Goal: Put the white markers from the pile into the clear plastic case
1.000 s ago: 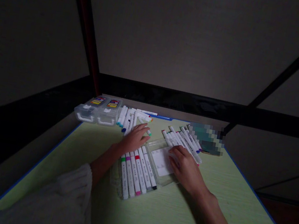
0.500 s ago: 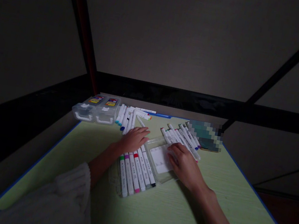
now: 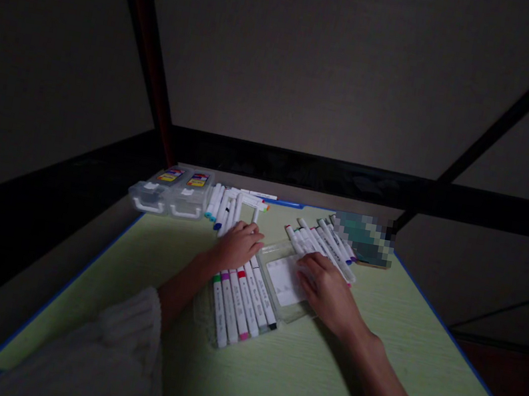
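A clear plastic case lies open on the green table, holding a row of several white markers with coloured caps. My left hand rests at the far end of that row with its fingers curled around a white marker that stands up from its fingertips. My right hand lies flat, fingers stretched, on the case's clear lid with a white label. Beside its fingertips lies a loose group of markers.
Two small clear boxes with white latches stand at the table's far left. Another pile of markers lies beside them. A blurred teal object sits at the far right. A dark rail runs behind the blue-edged table.
My left hand has curled its fingers from flat on the markers into a grip on one marker, now lifted upright. My right hand has barely shifted on the lid.
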Motion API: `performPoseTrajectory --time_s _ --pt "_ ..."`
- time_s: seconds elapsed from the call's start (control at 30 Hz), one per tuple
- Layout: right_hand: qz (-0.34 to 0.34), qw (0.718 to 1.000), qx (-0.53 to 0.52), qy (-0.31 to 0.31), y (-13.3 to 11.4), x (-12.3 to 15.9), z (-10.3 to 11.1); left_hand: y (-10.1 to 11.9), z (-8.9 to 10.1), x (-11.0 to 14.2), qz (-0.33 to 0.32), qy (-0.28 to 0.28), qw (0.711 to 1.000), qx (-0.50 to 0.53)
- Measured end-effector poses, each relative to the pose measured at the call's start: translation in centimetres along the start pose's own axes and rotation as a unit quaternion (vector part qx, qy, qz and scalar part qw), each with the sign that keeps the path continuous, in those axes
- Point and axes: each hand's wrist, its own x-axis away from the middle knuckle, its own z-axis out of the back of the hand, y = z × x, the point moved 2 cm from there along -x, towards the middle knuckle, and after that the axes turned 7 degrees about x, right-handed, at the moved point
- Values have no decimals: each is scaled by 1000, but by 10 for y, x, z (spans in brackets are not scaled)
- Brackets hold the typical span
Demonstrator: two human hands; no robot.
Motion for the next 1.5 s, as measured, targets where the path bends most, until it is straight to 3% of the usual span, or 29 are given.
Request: performPoseTrajectory --time_s 1.5 --pt "12 1000 -3 11 0 -1 -2 2 1 0 8 -12 999 -39"
